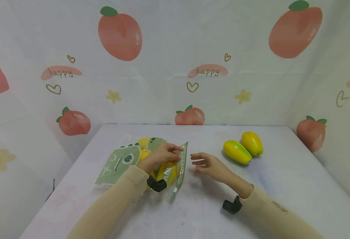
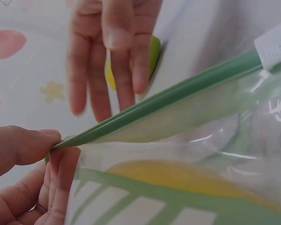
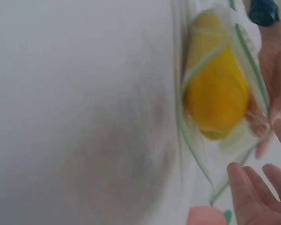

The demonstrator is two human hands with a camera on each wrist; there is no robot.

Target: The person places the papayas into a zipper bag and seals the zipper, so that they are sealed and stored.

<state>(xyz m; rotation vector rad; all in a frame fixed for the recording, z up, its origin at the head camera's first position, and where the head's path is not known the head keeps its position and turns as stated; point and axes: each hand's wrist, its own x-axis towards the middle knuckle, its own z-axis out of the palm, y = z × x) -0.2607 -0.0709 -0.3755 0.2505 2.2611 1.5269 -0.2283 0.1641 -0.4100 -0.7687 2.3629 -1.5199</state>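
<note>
A clear zip bag (image 1: 116, 169) with a green dinosaur print lies left of centre, yellow fruit inside it. My left hand (image 1: 160, 156) reaches across it and pinches the green zip edge (image 2: 173, 97) between thumb and fingers, as the left wrist view shows. At one end of that edge sits a white slider (image 2: 275, 46). The right wrist view looks into the parted mouth, where a yellow fruit (image 3: 218, 96) shows. Just right of the mouth, my right hand (image 1: 212, 167) hovers with fingers spread loosely, holding nothing.
Two yellow-green papaya-shaped fruits, a nearer one (image 1: 237, 152) and a farther one (image 1: 252, 143), lie together on the white table (image 1: 285, 186), beyond my right hand. A fruit-printed cloth (image 1: 160, 89) hangs behind and along the sides.
</note>
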